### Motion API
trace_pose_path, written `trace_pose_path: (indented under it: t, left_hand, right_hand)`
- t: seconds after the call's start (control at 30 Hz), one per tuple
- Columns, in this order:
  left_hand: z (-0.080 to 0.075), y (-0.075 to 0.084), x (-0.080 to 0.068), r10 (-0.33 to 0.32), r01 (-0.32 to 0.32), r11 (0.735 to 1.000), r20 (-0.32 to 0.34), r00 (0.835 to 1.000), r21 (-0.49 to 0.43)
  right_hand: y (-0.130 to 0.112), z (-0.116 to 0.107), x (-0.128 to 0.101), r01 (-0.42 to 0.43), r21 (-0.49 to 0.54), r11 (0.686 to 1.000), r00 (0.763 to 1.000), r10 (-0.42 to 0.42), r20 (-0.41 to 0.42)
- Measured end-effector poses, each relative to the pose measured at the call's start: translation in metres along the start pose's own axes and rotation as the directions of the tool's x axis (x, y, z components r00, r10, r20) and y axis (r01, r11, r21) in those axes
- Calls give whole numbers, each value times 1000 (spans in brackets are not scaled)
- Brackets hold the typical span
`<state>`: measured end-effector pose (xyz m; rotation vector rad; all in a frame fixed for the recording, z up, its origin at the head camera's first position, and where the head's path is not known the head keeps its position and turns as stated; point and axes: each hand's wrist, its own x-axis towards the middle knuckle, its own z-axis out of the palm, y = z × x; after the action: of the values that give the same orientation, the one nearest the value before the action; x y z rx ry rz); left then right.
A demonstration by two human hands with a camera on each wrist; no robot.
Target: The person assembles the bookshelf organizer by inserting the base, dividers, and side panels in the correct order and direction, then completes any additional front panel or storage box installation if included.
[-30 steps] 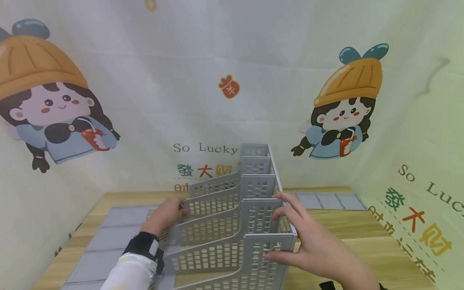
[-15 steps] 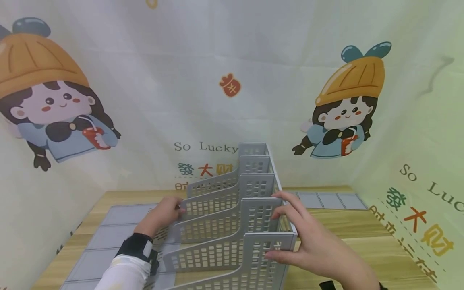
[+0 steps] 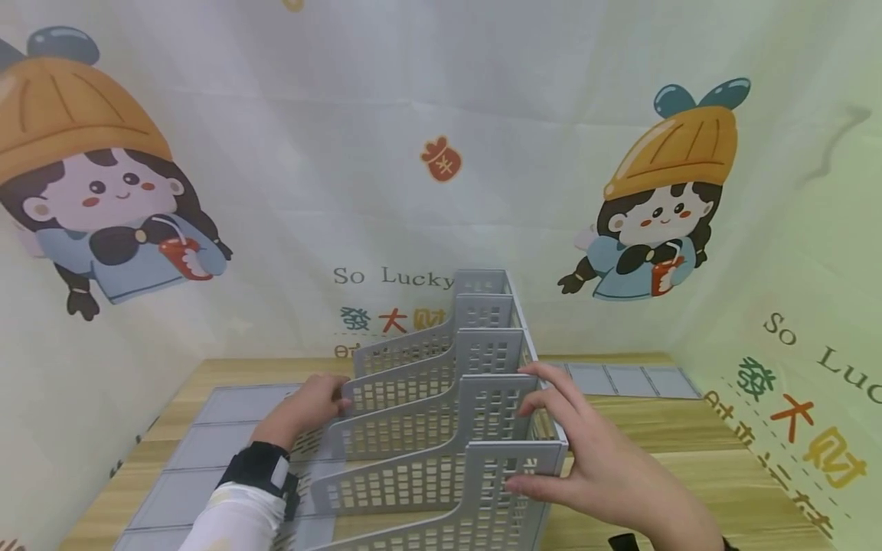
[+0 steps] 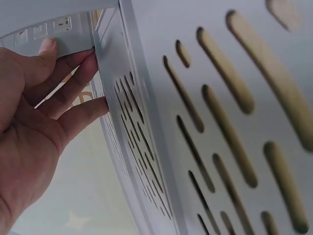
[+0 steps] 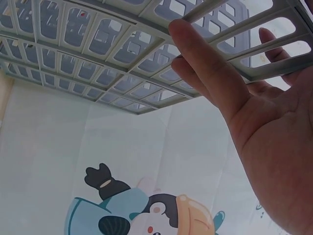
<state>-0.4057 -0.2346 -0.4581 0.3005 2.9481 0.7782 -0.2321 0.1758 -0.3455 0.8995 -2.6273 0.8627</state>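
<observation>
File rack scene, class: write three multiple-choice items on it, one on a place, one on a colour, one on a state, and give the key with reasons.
1. Where does the file rack stand?
A. on the wooden table
B. on a chair
C. on the floor

2. What colour is the file rack?
A. red
B. grey
C. black

3. What is the right hand doing?
A. hanging idle, away from everything
B. holding a pen
C. touching the file rack's tall right end with straight fingers

Key:
1 A, the head view shows the rack's base on the wooden table, partly over a grey mat.
2 B, its perforated dividers are pale grey in every view.
3 C, thumb and fingers lie against the end panel, while the left hand touches the low left side.
</observation>
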Motion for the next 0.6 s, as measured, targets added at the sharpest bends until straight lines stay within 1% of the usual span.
trace_pose_path:
  t: [0.1, 0.17, 0.2, 0.27, 0.3, 0.37, 0.4, 0.47, 0.53, 0.6]
  left_hand:
    - [-2, 2, -1, 0, 0, 1000, 10, 1000, -9]
    - [-2, 3, 1, 1, -1, 1000, 8, 1000, -9]
    - [-2, 3, 2, -13, 13, 1000, 3, 1000, -7]
    - [-3, 3, 6, -46, 48, 998, -34, 998, 31]
    - [-3, 2, 9, -77, 80, 996, -60, 995, 48]
    - [-2, -1, 14, -125, 136, 988, -124, 984, 80]
    - [-1, -2, 17, -150, 163, 984, -156, 976, 76]
    - [0, -4, 24, -158, 166, 986, -204, 966, 24]
    - [1, -6, 30, -154, 143, 988, -228, 961, -64]
    - [2, -5, 34, -157, 118, 975, -210, 965, -186]
  right_hand:
    - [0, 0, 0, 7, -3, 1000, 1000, -7, -3]
    - [1, 0, -1, 8, -4, 1000, 1000, -8, -5]
    - [1, -1, -2, 6, 4, 1000, 1000, -6, -3]
    - [1, -1, -2, 0, 18, 1000, 1000, 0, 0]
    - [1, -1, -1, -3, 23, 1000, 1000, 3, 2]
    - [1, -1, -1, -9, 34, 999, 1000, 8, 6]
    - [1, 0, 0, -12, 46, 999, 1000, 11, 10]
    - [1, 0, 1, -10, 58, 998, 1000, 10, 7]
    - [2, 1, 1, -12, 73, 997, 1000, 11, 8]
    - [3, 2, 0, -11, 87, 996, 1000, 10, 12]
